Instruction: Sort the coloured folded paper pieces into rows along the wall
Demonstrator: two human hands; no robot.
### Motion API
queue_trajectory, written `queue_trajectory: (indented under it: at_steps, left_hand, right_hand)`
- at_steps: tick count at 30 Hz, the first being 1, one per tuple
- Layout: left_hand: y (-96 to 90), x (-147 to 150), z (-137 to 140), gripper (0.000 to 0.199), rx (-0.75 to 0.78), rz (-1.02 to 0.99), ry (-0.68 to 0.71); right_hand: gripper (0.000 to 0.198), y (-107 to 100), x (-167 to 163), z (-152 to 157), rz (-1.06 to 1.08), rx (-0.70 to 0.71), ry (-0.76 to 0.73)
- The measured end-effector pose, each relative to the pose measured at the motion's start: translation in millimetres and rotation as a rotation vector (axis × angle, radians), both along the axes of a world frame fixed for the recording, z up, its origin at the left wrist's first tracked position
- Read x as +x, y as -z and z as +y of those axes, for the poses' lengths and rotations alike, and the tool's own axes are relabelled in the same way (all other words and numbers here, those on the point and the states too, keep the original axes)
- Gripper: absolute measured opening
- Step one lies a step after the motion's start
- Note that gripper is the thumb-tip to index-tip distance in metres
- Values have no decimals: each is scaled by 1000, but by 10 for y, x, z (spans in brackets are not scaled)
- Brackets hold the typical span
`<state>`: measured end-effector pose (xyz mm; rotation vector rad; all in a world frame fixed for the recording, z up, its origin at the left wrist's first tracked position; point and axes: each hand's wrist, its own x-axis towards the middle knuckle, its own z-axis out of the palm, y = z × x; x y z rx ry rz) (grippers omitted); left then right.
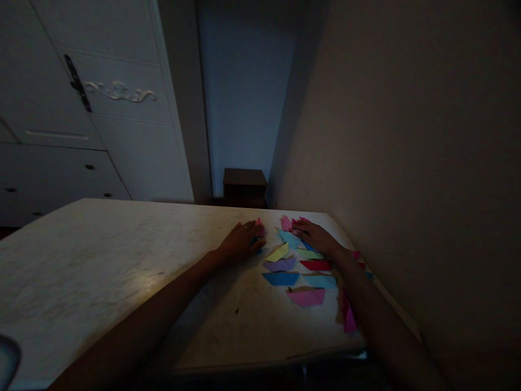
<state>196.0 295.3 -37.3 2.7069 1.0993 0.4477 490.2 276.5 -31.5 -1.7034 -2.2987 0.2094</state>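
My left hand (242, 239) rests at the far part of the pale table, its fingers curled against a pink folded-paper boat (260, 224). A blue folded paper (255, 242) shows partly between its thumb and fingers. My right hand (316, 236) lies palm down with stretched fingers, their tips touching bright pink folded paper (300, 220). Beside it stands a lighter pink paper piece (286, 222). Nearer to me are several paper boats: light blue (288, 238), yellow (277, 252), purple (280, 265), red (315, 265), blue (280, 278) and pink (307, 297). My right forearm hides some of them.
The marble-patterned table (122, 250) runs out to the left. A plain wall (399, 136) stands close along its right edge. Beyond the far edge is a small brown cabinet (245, 178). White cupboards (134, 136) with dark handles are at the left. The room is dim.
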Motion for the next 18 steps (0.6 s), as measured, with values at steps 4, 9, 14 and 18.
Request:
queue_trajectory:
  at_steps: [4, 9, 14, 18]
  left_hand:
    - [-33, -223, -127, 62, -100, -8, -21]
    - [-12, -494, -230, 65, -153, -133, -22]
    - [55, -664, -153, 58, -196, -406, -39]
    - [14, -713, -111, 52, -204, -430, -4]
  right_hand:
    - [44, -43, 13, -60, 83, -2, 27]
    - [52, -110, 33, -179, 199, 12, 32]
    - [51, -197, 43, -337, 216, 70, 39]
    - [58, -255, -117, -537, 147, 88, 23]
